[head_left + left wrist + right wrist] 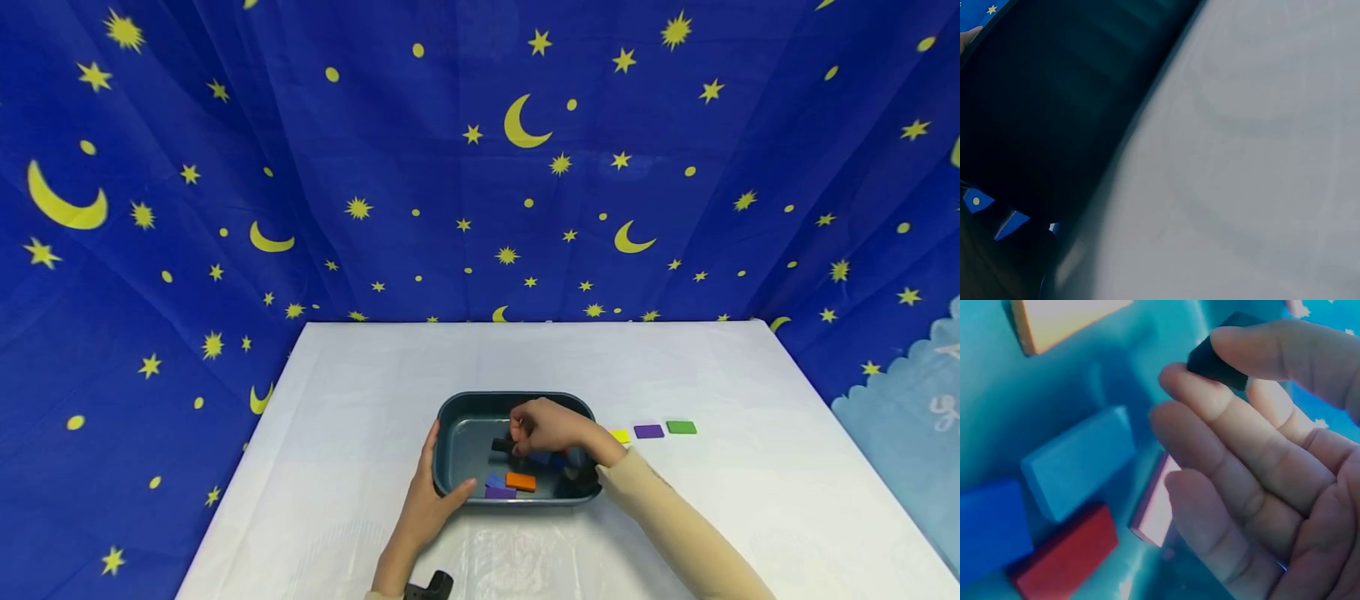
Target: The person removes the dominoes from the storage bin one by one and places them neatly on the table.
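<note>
In the head view a dark teal tray [465, 502] stands on the white table. My left hand [431, 500] holds its left side, thumb at the near rim and fingers along the outer wall. Inside the tray, my right hand [551, 427] pinches a black block [500, 445]; the right wrist view shows this black block [1219, 367] between thumb and fingertips of my hand [1260, 444]. Below the hand lie a light blue block [1082, 461], a blue block [991, 528], a red block [1069, 556] and a pink block [1155, 506]. An orange block [521, 482] and a purple block [500, 493] lie near the front wall.
Right of the tray, a yellow block [620, 437], a purple block [648, 431] and a green block [682, 427] lie in a row on the white table [360, 375]. A blue curtain with moons and stars [450, 167] hangs behind.
</note>
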`<act>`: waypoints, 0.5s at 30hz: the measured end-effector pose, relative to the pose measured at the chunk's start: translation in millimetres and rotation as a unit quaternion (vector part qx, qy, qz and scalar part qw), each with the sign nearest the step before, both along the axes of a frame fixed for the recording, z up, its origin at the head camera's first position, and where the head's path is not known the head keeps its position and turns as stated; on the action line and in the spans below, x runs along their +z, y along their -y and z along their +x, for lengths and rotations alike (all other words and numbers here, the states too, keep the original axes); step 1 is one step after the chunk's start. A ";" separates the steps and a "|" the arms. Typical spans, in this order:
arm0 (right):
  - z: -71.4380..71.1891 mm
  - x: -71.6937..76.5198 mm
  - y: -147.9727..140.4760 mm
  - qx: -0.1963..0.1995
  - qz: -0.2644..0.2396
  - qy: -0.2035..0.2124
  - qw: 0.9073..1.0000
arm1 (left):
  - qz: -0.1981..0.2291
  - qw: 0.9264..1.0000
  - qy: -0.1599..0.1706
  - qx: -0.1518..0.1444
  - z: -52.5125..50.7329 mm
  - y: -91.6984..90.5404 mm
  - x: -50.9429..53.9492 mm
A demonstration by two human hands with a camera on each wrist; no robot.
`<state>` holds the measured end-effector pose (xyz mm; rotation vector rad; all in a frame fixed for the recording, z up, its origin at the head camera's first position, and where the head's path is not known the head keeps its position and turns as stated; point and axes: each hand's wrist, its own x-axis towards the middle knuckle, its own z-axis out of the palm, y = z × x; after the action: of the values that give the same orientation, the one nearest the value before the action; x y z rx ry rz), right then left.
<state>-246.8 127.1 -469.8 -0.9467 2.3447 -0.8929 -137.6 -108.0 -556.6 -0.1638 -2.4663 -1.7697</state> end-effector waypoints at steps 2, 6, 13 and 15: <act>0.6 2.5 -6.1 -0.004 -0.016 -0.004 1.000 | -0.001 1.000 0.001 0.001 0.2 -0.2 0.1; 1.9 10.2 -22.2 -0.019 -0.066 -0.017 0.997 | -0.001 1.000 0.002 0.000 0.4 -0.5 0.9; 2.9 26.4 -64.9 -0.116 -0.133 -0.035 0.984 | -0.006 1.000 0.007 0.003 1.2 -0.5 2.2; 0.5 23.3 -79.8 -0.159 -0.133 -0.047 0.977 | -0.007 1.000 0.008 0.003 1.2 -0.2 2.4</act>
<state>-246.2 206.9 -446.4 -0.7332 2.5464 -1.3419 -136.4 -107.8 -554.2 -0.1437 -2.4875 -1.7593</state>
